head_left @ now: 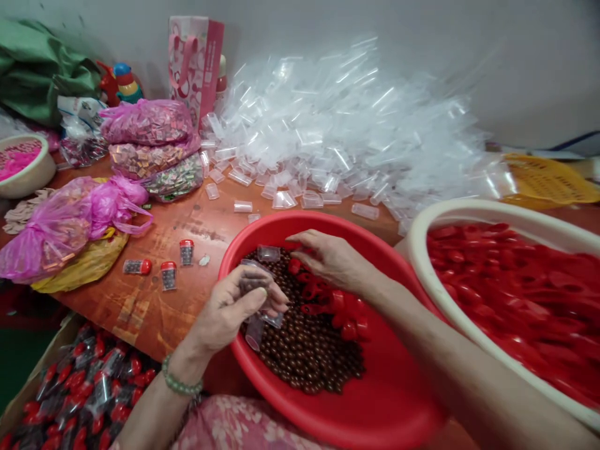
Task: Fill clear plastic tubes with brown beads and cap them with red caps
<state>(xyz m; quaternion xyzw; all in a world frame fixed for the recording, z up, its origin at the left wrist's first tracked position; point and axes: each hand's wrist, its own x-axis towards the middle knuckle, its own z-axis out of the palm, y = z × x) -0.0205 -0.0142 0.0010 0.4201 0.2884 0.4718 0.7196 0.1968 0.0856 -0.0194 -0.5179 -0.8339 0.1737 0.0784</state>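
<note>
My left hand point(241, 300) is closed around a clear plastic tube point(253, 284) that looks dark inside, over the left side of a red basin point(398, 400). My right hand point(323, 253) reaches over the basin with thumb and fingers apart, just above some red plastic caps point(349, 312). One cap lies close under its fingertips. Shiny brown beads point(309, 356) fill the basin's left part, beneath both hands. Another clear tube point(269, 253) lies on the beads near the rim, and more tubes show beside my left hand.
Clear tubes point(328, 137) are heaped against the wall. Red caps fill a white tub point(426, 281) at right. Several filled, red-capped tubes point(169, 275) lie on the table point(192, 215). Pink bags point(70, 219) sit at left, and a box of capped tubes point(84, 394) stands below.
</note>
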